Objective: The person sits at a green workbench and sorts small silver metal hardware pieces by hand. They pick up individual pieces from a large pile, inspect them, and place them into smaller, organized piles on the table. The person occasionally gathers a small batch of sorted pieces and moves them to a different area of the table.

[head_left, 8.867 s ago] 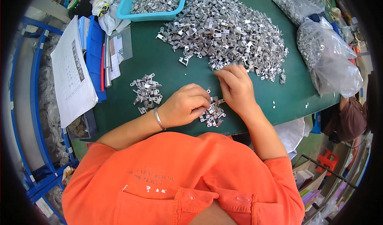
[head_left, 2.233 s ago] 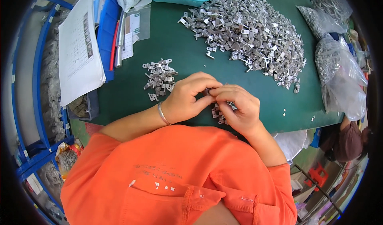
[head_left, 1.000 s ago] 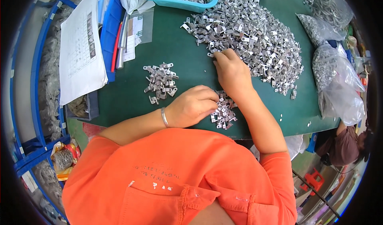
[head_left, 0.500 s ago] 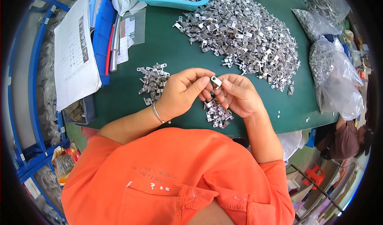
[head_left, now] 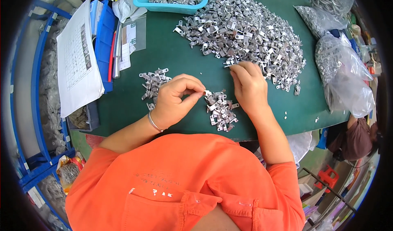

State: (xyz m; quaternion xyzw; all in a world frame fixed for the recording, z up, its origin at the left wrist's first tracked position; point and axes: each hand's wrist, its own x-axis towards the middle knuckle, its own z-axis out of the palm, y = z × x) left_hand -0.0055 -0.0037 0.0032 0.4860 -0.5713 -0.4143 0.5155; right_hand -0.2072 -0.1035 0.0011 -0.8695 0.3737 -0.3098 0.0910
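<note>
Left fingers [head_left: 195, 85] pinch one bracket [head_left: 207, 93]; right fingers [head_left: 242, 69], grip unclear; three bracket piles [head_left: 254, 34].

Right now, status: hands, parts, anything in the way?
Left hand pinching metal bracket at near pile. Right hand at edge of large pile, grip unclear. No obstruction seen at either hand.

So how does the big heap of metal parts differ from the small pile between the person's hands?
The big heap spreads wide; the small pile is compact. The big heap lies farther from the person, the small pile near the table edge. The right hand is at the big heap's near edge; the left hand's fingertips are at the small pile. Both are jumbled silvery parts.
</note>
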